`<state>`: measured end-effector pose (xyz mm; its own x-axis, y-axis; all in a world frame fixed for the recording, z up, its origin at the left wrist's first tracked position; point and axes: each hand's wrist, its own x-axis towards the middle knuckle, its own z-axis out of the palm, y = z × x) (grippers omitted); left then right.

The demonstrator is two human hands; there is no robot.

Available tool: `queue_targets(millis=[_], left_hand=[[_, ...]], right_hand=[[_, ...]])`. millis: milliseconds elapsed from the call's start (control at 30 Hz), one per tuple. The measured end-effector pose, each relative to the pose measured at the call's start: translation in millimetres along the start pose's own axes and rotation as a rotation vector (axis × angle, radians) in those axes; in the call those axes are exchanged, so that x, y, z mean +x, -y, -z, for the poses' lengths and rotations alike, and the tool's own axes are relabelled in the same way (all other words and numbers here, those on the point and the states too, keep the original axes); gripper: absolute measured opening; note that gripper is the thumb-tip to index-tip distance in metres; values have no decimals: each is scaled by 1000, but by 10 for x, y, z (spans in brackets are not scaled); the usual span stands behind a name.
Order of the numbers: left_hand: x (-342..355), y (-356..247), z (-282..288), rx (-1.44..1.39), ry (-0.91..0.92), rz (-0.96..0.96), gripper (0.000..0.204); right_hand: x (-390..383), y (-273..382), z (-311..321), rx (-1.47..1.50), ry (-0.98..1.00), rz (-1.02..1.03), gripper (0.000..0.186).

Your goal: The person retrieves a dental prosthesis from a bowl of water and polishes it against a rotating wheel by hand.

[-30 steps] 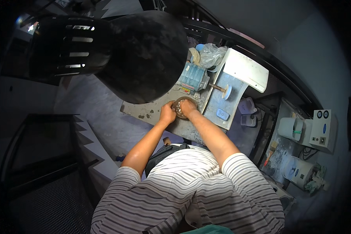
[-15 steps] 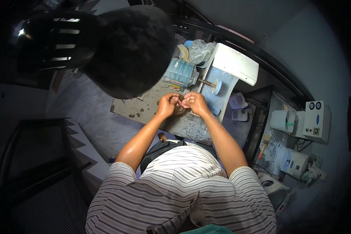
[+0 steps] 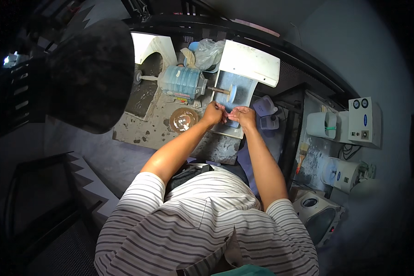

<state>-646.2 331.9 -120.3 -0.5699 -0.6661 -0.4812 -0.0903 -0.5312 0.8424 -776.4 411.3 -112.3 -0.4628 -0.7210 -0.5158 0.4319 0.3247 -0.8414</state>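
My left hand (image 3: pixel 215 112) and my right hand (image 3: pixel 241 115) meet over the blue-lined tray (image 3: pixel 225 130) of a white splash guard (image 3: pixel 248 61), fingers closed around something too small to make out. Just beyond them, a pale blue polishing wheel (image 3: pixel 232 93) sits on the shaft of a blue bench motor (image 3: pixel 178 84). A round brown bowl of water (image 3: pixel 184 120), with small pale bits in it, stands to the left of my hands on the stained bench (image 3: pixel 138 135).
A black lamp hood (image 3: pixel 92 73) hangs large at upper left. A second white guard (image 3: pixel 158 46) stands left of the motor, a plastic bag (image 3: pixel 209 53) behind it. Purple containers (image 3: pixel 264 106) are right of the bench. A control box (image 3: pixel 363 120) and brush (image 3: pixel 301 156) are farther right.
Both hands have come out of the bowl and moved right to the tray below the wheel, fingertips together. The view has shifted, showing more of the bench's left part and the bowl.
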Motion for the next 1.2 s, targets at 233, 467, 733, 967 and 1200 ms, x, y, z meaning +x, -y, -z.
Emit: queue_targets(millis=[233, 467, 733, 967, 1200], left_hand=[[319, -9, -139, -103, -145, -50, 15], [438, -91, -175, -143, -269, 51, 15], [550, -85, -58, -147, -250, 123, 13], [552, -95, -129, -156, -279, 188, 12], [573, -96, -44, -145, -251, 168, 14]], right_hand=[[309, 204, -36, 6, -38, -68, 22], [458, 288, -94, -92, -91, -131, 13], [709, -4, 46, 35, -8, -234, 18], [717, 18, 96, -37, 6, -312, 28], [786, -48, 63, -36, 33, -319, 27]])
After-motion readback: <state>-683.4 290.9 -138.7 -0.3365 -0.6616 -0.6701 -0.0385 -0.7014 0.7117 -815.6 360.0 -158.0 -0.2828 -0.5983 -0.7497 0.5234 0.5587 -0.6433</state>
